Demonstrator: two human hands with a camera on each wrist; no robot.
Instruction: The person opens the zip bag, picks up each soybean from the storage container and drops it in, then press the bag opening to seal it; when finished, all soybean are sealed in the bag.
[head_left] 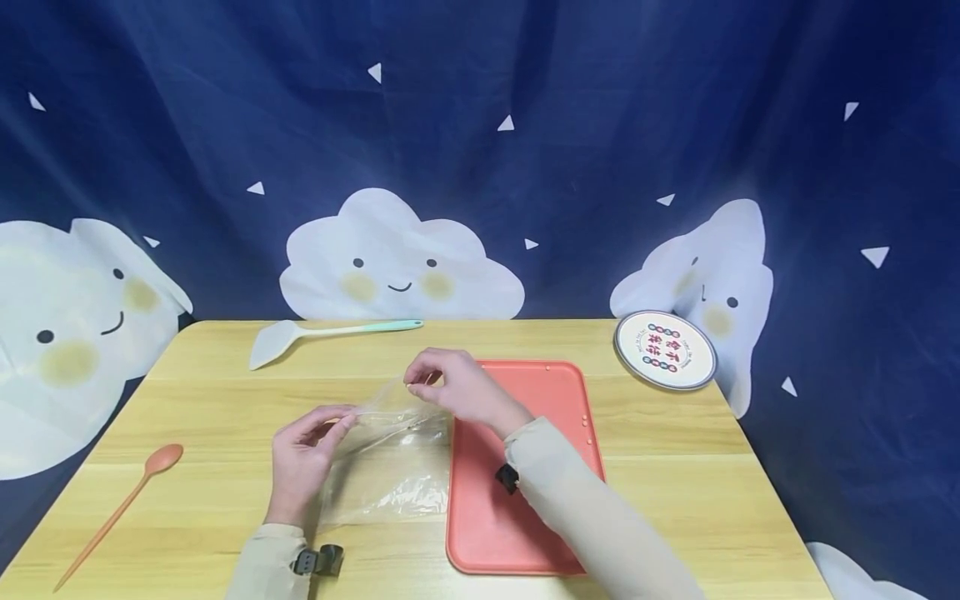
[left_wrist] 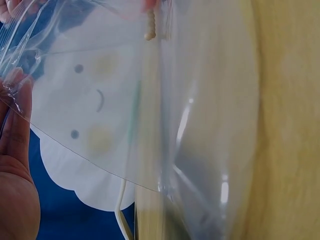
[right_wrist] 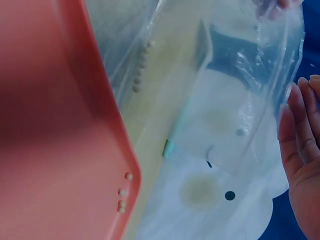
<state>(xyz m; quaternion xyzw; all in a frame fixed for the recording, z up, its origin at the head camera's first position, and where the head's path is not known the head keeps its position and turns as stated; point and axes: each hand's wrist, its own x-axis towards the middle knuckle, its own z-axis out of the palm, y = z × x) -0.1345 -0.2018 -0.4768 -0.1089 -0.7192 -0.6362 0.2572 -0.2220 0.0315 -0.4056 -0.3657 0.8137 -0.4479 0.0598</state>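
A clear plastic bag (head_left: 397, 475) is held up by its top edge over the table, just left of the red tray (head_left: 517, 517). My left hand (head_left: 303, 458) pinches the bag's left upper edge between thumb and fingers. At the bag's right upper corner, my right hand (head_left: 465, 387) pinches the film. Several small pale beads (right_wrist: 140, 70) lie in a row, seen through the film in the right wrist view. More small beads (right_wrist: 121, 192) rest along the tray's edge.
A white spatula (head_left: 276, 343) with a green handle lies at the table's back edge. An orange spoon (head_left: 163, 458) is at the left. A round plate (head_left: 666, 350) with red and blue print sits at the back right. A dark blue curtain (head_left: 450, 150) hangs behind.
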